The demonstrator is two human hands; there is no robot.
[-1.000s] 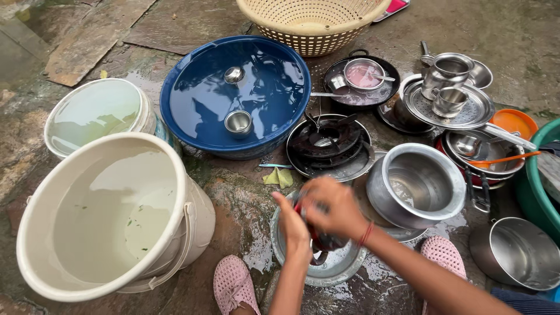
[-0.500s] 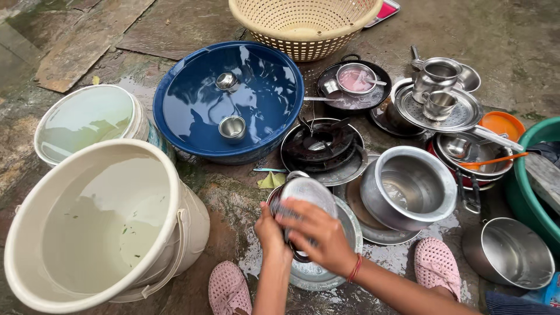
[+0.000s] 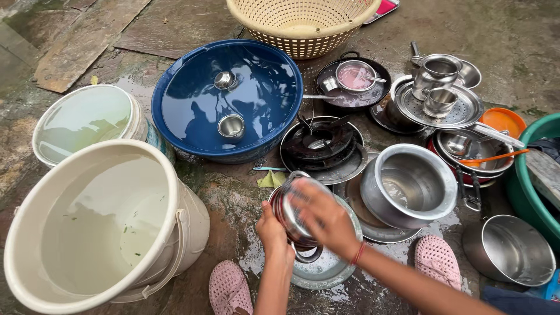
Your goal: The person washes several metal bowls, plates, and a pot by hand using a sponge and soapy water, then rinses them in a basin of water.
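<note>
Steel lid (image 3: 290, 213), tilted on edge above a steel plate (image 3: 326, 271). Left hand (image 3: 273, 233) fingers clamped on its lower rim; right hand (image 3: 324, 217) spread flat across its face.

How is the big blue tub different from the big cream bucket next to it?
The blue tub is wide and shallow; the cream bucket is tall and deep. Two small steel cups sit in the blue tub's water, while the cream bucket's water holds only tiny specks. The cream bucket shows a side handle; none is plain on the blue tub. Both are round, stand on the wet ground and hold water.
</note>
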